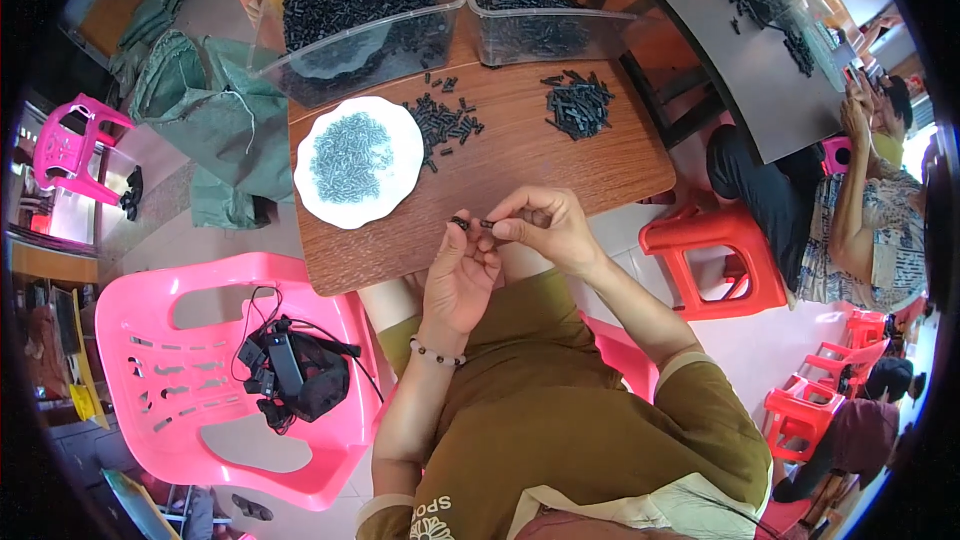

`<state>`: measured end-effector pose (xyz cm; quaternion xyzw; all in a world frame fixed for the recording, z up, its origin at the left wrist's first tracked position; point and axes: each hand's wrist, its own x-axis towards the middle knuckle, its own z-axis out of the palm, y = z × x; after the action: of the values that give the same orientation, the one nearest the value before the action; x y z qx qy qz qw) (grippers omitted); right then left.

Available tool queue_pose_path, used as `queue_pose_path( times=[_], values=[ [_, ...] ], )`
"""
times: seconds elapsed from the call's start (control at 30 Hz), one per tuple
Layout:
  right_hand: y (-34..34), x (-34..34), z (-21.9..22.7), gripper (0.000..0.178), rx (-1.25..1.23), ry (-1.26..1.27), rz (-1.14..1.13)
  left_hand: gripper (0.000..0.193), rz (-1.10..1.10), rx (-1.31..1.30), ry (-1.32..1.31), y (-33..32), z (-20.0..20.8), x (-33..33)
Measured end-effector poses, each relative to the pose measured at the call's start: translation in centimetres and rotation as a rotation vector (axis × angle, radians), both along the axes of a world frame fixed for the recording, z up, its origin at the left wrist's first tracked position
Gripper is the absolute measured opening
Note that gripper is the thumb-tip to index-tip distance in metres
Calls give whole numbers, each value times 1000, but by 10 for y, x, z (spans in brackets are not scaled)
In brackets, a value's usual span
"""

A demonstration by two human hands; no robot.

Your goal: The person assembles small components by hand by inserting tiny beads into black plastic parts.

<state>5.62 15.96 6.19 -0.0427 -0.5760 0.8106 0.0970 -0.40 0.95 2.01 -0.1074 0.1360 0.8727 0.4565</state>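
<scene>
At the table's near edge my left hand (pixel 464 285) pinches a small black tubular piece (pixel 460 223) between thumb and finger. Just to its right, my right hand (pixel 555 230) grips another small dark piece (pixel 487 224) in its fingertips; its exact shape is too small to make out. The two pieces are close together with a narrow gap. Ahead of my hands stands a white scalloped plate (pixel 310 190) holding many small clear pieces (pixel 350 155). Beside it lies a loose scatter of black tubular pieces (pixel 440 125), and farther right a heaped pile of black pieces (pixel 578 105).
Two clear plastic bins (pixel 330 80) (pixel 500 48) of black pieces stand at the back of the brown wooden table (pixel 500 165). A pink chair (pixel 150 300) carrying cables and a black pouch is at left. A red stool (pixel 720 260) and a seated person (pixel 870 230) are at right.
</scene>
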Motion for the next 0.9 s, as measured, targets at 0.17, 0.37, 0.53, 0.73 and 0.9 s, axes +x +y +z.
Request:
queue_pose_path(
  times=[0.17,0.37,0.53,0.73,0.9],
  values=[
    [-4,9,-3,11,181,19,-100,25,-25,-38,16,5,1,7],
    [-8,12,5,13,282,-16,-157,27,-38,-49,59,6,0,10],
    [-8,15,4,12,237,-32,-171,24,-35,-45,81,10,0,12],
    [-9,19,-2,11,226,-7,-200,20,-26,-45,147,13,-5,14],
    [-7,24,-9,10,124,-68,-164,19,-9,-81,195,14,-5,17]
  ],
)
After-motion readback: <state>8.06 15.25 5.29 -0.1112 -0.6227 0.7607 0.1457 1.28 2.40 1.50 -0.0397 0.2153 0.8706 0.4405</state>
